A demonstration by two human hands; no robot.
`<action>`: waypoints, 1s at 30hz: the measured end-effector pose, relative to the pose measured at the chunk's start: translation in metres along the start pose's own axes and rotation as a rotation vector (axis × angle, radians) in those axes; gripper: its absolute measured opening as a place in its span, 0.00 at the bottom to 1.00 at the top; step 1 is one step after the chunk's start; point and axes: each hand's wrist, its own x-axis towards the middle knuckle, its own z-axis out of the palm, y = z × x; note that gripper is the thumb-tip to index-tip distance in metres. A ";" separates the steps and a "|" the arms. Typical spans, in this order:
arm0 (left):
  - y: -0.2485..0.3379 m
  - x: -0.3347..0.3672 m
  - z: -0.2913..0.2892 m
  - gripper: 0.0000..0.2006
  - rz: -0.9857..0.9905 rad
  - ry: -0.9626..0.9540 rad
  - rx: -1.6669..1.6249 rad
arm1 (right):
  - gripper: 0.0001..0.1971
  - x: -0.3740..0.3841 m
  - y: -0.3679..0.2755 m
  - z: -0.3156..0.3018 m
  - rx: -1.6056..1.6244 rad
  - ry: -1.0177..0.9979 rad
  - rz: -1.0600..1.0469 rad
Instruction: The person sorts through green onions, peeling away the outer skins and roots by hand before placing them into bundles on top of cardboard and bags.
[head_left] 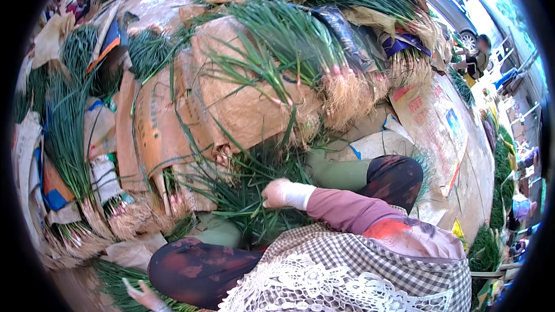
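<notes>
My right hand [276, 193], in a white cuff, is over a loose pile of green onions [254, 211] between my knees. Its fingers look curled in, and whatever they hold is hidden. Low at the left edge, my left hand [144, 296] has its fingers apart, with nothing seen in them, above more green onions [115, 280] on the ground. Just beyond the pile, a few green onions [277, 95] lie across a brown paper sack [248, 118]. A thick bunch of rooted green onions [341, 81] rests beside them.
Green boots [338, 170] flank the pile. Bundles of green onions [66, 133] partly wrapped in sacking stand at the left, roots toward me. Flattened sacks [445, 138] cover the ground at right. Farther off are another person [478, 60] and a parked car [442, 0].
</notes>
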 end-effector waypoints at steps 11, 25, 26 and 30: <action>0.387 0.045 -0.069 0.13 0.453 -0.140 -1.311 | 0.24 -0.093 0.190 -0.151 0.289 1.318 0.789; 0.508 -0.047 0.054 0.15 -0.085 -1.424 -1.719 | 0.08 -0.112 0.080 -0.098 0.189 0.927 0.360; 0.511 -0.051 0.059 0.16 -0.213 -1.518 -1.756 | 0.08 -0.104 0.068 -0.083 0.129 0.919 0.374; 0.495 -0.063 0.094 0.10 -0.349 -1.598 -1.625 | 0.13 -0.112 0.059 -0.060 0.127 0.596 -0.117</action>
